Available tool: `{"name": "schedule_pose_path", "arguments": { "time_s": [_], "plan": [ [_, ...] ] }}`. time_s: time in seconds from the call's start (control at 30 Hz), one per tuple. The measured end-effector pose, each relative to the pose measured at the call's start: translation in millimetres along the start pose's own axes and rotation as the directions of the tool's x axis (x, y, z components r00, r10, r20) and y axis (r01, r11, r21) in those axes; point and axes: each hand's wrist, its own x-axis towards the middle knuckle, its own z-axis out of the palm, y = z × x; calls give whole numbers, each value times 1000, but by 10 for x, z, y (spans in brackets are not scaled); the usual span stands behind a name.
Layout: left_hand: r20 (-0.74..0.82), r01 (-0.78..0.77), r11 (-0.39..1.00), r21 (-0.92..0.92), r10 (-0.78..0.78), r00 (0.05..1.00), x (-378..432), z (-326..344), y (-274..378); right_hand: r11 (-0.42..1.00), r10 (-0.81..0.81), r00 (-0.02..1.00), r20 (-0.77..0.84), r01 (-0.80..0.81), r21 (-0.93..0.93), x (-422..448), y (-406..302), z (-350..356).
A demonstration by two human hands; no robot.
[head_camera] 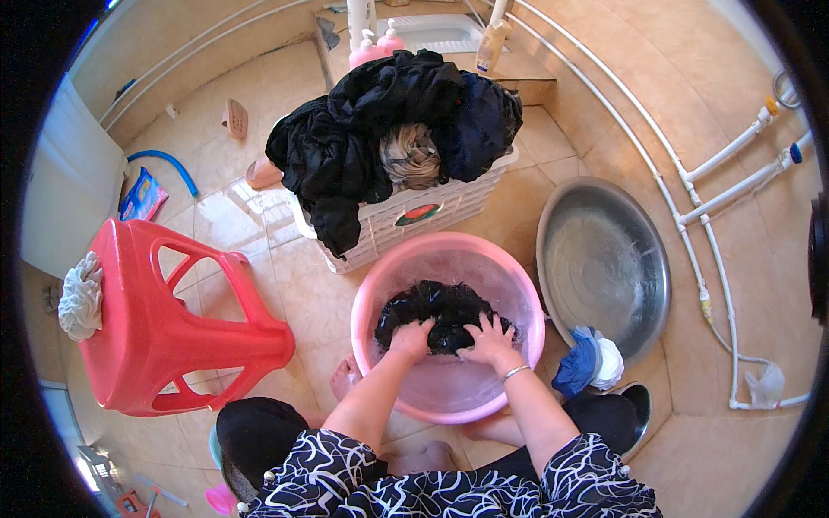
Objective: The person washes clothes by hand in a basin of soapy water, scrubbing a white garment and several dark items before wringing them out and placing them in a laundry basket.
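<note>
Soaked black cloth [447, 301] lies bunched in the water of a round pink plastic basin [361, 304] between my legs. My left hand [412, 340] presses on the near left part of the cloth, its fingertips sunk out of sight in the folds. On the right part rests my right hand [488, 341], palm down with fingers spread. A bracelet [516, 373] circles my right wrist. Thin suds or cloudy water surround the cloth.
Dark clothes [401, 90] overflow a white plastic basket [440, 213] beyond the basin. A metal basin [550, 259] stands right, blue and white cloths [586, 366] at its near edge. Left is a red plastic stool [129, 311] with a pale cloth [82, 296]. White pipes [654, 168] line the wall.
</note>
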Motion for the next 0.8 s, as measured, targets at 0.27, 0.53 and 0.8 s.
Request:
{"name": "schedule_pose_path", "arguments": {
  "time_s": [0.27,0.53,0.8],
  "plan": [
    [381,193,974,-120,-135,915,102,-392,123,998,22,959,284,-6,-59,419,183,540],
    [-63,-40,-123,-992,190,980,-191,-1635,526,870,-194,864,-465,370,326,141,-192,194],
    [-351,-140,-513,-847,343,871,-641,-2348,753,609,-56,560,-827,675,416,107,-366,-355]
  ]
}}
